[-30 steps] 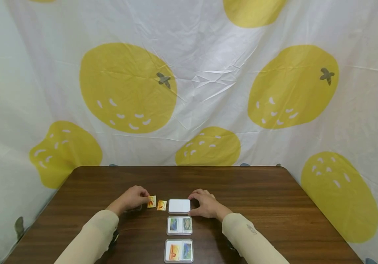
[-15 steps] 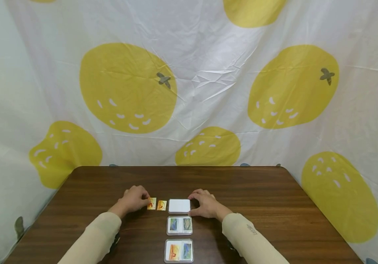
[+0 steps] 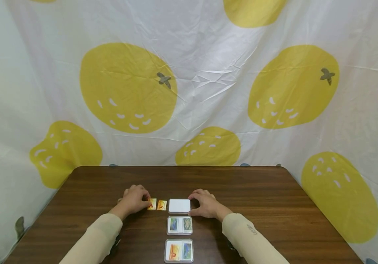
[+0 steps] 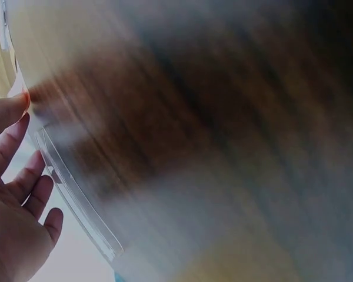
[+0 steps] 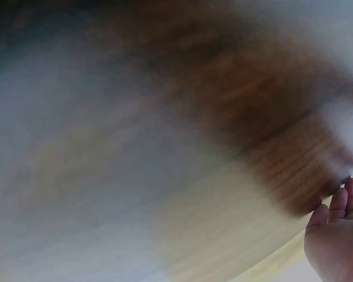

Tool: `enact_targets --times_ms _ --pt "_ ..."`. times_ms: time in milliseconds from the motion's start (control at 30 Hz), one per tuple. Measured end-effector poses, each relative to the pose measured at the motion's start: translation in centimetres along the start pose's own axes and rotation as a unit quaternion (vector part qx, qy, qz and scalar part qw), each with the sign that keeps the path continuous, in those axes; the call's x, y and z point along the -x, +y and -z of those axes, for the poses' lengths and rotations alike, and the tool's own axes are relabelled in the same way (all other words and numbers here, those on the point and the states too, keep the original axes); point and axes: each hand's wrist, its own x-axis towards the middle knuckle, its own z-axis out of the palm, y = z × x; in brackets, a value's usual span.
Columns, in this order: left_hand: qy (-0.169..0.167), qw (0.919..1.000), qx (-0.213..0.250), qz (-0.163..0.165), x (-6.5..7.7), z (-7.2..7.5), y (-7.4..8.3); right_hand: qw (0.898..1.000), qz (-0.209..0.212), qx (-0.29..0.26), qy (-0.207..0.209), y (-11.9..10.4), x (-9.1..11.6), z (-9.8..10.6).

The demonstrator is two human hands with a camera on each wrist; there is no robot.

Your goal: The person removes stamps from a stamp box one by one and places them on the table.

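Note:
In the head view my left hand (image 3: 134, 198) pinches the left edge of a small orange-yellow stamp (image 3: 153, 204) between thumb and index finger. Just right of it lies a second stamp (image 3: 162, 205) with a similar picture. My right hand (image 3: 206, 204) grips the right side of a flat clear case (image 3: 179, 206) with a white insert, index finger at the far corner and thumb at the near one. Under the other fingers of my left hand, the left wrist view shows another transparent case (image 4: 76, 188). The right wrist view catches only some fingers (image 5: 337, 207).
Two more clear cases line up nearer to me: one (image 3: 180, 225) with two bluish-green and grey pictures, the other (image 3: 167, 253) with an orange and a blue one. All rest on a dark wooden table (image 3: 258, 190), a fruit-print cloth (image 3: 209, 91) hanging behind.
My left hand has shifted slightly right and lowered the pinched stamp towards the table, level with the second stamp. The right hand and the cases have stayed put.

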Motion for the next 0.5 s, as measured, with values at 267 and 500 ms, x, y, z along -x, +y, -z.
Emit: enact_targets --times_ms 267,500 --pt "0.002 0.9999 -0.010 -0.006 -0.02 0.04 0.18 1.000 -0.001 -0.002 -0.002 -0.18 0.12 0.06" --pt "0.007 0.9999 0.001 -0.007 0.02 -0.03 0.12 1.000 0.000 -0.002 -0.004 -0.43 0.16 0.21"
